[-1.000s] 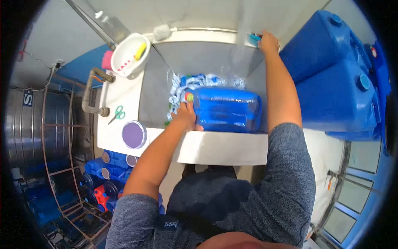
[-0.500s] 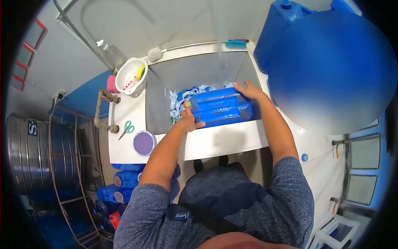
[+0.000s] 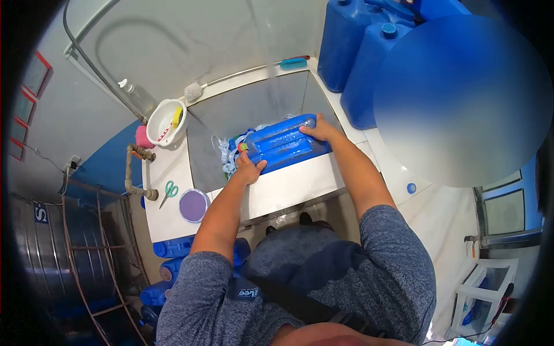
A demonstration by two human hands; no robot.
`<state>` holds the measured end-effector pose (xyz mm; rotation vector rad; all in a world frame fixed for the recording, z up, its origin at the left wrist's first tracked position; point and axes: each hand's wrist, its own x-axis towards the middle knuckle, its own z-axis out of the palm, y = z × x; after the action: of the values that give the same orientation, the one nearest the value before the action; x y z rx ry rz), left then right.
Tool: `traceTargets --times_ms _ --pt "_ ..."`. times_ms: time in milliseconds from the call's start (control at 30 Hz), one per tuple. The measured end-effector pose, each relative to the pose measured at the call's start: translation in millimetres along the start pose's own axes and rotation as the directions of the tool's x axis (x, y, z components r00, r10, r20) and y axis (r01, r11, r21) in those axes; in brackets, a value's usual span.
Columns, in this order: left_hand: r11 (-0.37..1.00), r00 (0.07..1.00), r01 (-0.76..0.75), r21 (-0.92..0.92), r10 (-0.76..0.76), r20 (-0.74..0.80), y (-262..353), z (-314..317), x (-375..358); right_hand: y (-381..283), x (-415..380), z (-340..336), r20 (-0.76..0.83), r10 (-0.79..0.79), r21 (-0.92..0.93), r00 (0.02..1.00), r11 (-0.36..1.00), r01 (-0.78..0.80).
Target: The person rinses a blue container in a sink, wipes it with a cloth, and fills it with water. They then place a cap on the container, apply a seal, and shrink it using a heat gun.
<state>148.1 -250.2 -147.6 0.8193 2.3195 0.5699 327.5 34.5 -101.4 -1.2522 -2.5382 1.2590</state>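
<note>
A blue plastic water jug (image 3: 283,145) lies on its side over the near part of the grey sink (image 3: 231,109), held between both my hands. My left hand (image 3: 250,170) grips its left end, beside a small red and green piece (image 3: 243,148) at the neck. Closed around the upper corner of the right end is my right hand (image 3: 323,131). The jug's ribbed side is wet and faces up. Tangled blue and white strips (image 3: 226,155) lie in the sink, partly hidden under the jug.
Left of the sink are a white basin (image 3: 154,128) with a yellow sponge, green-handled scissors (image 3: 169,190) and a round purple-topped container (image 3: 194,206). Tall blue jugs (image 3: 366,86) stand at the right. A teal brush (image 3: 293,64) rests on the back rim; a blue cap (image 3: 411,188) lies right.
The jug has turned, its right end now angled up and away from me, with my right hand wrapped further over that corner. My view has shifted, bringing more blue jugs into sight on the right.
</note>
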Motion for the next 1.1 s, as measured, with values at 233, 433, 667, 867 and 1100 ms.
traceTargets --times_ms 233,433,667,867,1100 --pt "0.996 0.998 -0.030 -0.083 0.025 -0.055 -3 -1 2 1 -6 4 -0.103 0.084 0.019 0.991 0.996 -0.083" --pt "0.941 0.991 -0.109 -0.320 0.080 -0.104 -11 -5 1 5 -12 17 -0.119 0.067 0.149 0.991 0.988 -0.049" --pt "0.943 0.989 -0.133 -0.305 0.103 -0.110 -11 -17 1 12 8 21 -0.103 -0.077 0.167 0.992 0.981 0.094" --pt "0.988 0.797 -0.053 -0.145 -0.046 -0.602 -57 -153 5 -26 -32 12 -0.136 -0.036 0.176 0.990 0.983 0.060" --pt "0.978 0.464 0.178 -0.110 -0.182 -0.867 -181 -286 -4 26 17 26 -0.121 0.032 0.209 0.992 0.978 -0.006"
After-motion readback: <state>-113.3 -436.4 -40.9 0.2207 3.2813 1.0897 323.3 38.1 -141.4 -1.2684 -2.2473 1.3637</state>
